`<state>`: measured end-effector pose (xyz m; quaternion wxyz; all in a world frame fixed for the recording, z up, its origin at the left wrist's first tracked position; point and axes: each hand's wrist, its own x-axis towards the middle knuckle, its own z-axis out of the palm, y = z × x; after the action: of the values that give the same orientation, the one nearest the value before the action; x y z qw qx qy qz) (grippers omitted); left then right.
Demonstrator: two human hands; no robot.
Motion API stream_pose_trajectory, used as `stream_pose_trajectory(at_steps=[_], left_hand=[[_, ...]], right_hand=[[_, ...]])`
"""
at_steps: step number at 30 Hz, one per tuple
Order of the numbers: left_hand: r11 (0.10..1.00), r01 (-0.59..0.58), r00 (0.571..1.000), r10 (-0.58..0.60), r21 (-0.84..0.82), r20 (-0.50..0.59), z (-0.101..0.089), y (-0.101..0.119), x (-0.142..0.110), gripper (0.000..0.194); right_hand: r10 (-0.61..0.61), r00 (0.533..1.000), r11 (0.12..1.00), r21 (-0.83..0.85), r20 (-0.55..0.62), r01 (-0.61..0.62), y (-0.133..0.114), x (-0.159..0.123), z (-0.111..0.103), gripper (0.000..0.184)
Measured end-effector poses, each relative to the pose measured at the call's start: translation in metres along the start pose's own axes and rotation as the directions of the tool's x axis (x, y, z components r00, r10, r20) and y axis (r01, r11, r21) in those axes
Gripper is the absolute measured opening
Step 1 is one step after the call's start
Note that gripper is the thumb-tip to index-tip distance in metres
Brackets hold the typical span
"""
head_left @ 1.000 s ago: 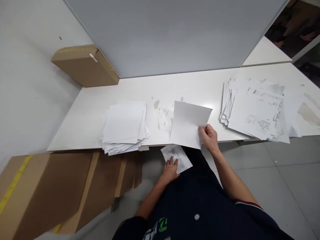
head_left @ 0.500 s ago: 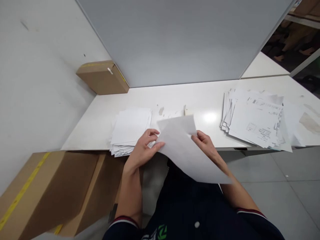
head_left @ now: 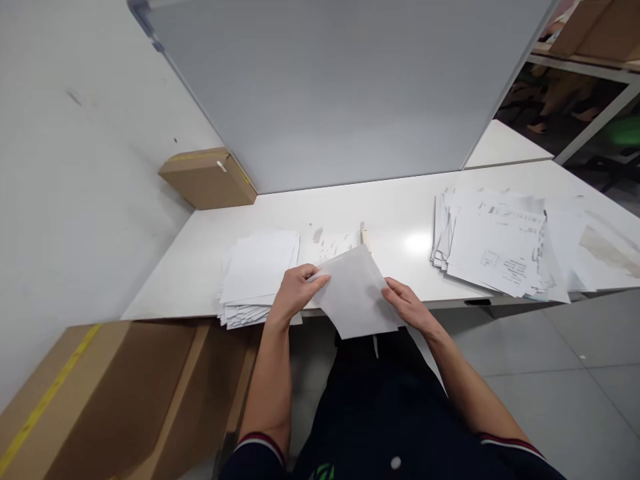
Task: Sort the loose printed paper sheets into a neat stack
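Observation:
A white sheet of paper [head_left: 354,297] is held in the air over the table's front edge, tilted. My left hand [head_left: 299,288] pinches its left edge, thumb on top. On the right side, my right hand [head_left: 403,301] is closed on the sheet's edge. Just left of my left hand lies a stack of white paper [head_left: 260,267], its lower edges uneven. Behind the sheet, a small cream-coloured object [head_left: 365,237] stands on the table, partly covered by the paper.
A loose pile of printed papers [head_left: 495,243] lies at the right of the white table [head_left: 400,200]. A cardboard box [head_left: 210,180] stands at the back left by the grey panel [head_left: 340,93]. Open cardboard boxes [head_left: 120,393] sit below the table at left.
The sheet has swung round from its long slant toward my right forearm and now sits more squarely between my hands. My left hand's fingers have closed on its edge.

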<state>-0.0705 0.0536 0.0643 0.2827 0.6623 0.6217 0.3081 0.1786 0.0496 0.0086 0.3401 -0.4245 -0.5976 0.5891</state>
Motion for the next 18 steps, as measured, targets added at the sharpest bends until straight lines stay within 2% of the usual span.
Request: stream_pose_trajectory(at_steps=[2,4,6,7,9,12,15,18], left_hand=[[0.998,-0.025,0.994,0.018,-0.064,-0.106,0.004,0.005,-0.002,0.026],[0.974,-0.119,0.956,0.061,-0.191,-0.286,0.009,0.009,-0.003,0.022],[0.902,-0.251,0.896,0.079,-0.351,-0.437,0.015,0.01,-0.005,0.04],[0.854,-0.3,0.883,0.081,-0.425,-0.462,0.02,0.009,-0.005,0.052],[0.79,-0.31,0.907,0.078,-0.53,-0.414,0.03,0.005,-0.008,0.062],[0.813,-0.209,0.947,0.029,-0.544,-0.319,0.048,-0.003,-0.011,0.052],[0.847,-0.172,0.944,-0.005,-0.503,-0.331,0.064,-0.007,-0.011,0.041],[0.855,-0.171,0.94,-0.007,-0.49,-0.34,0.072,-0.005,-0.01,0.032]], right_hand=[[-0.009,1.0,1.0,-0.018,-0.028,0.009,0.002,0.001,0.006,0.03],[-0.031,0.995,0.999,-0.015,-0.093,0.03,0.002,0.003,0.009,0.033],[-0.067,0.979,0.997,0.01,-0.193,0.07,0.0,0.006,0.008,0.032],[-0.086,0.967,0.995,0.026,-0.238,0.095,-0.002,0.007,0.007,0.031],[-0.124,0.949,0.988,0.058,-0.29,0.146,-0.004,0.011,0.004,0.03],[-0.158,0.946,0.98,0.071,-0.283,0.185,0.0,0.019,0.002,0.029],[-0.141,0.955,0.986,0.055,-0.26,0.16,0.013,0.027,0.004,0.031],[-0.129,0.96,0.986,0.074,-0.248,0.152,0.023,0.031,0.007,0.032]])
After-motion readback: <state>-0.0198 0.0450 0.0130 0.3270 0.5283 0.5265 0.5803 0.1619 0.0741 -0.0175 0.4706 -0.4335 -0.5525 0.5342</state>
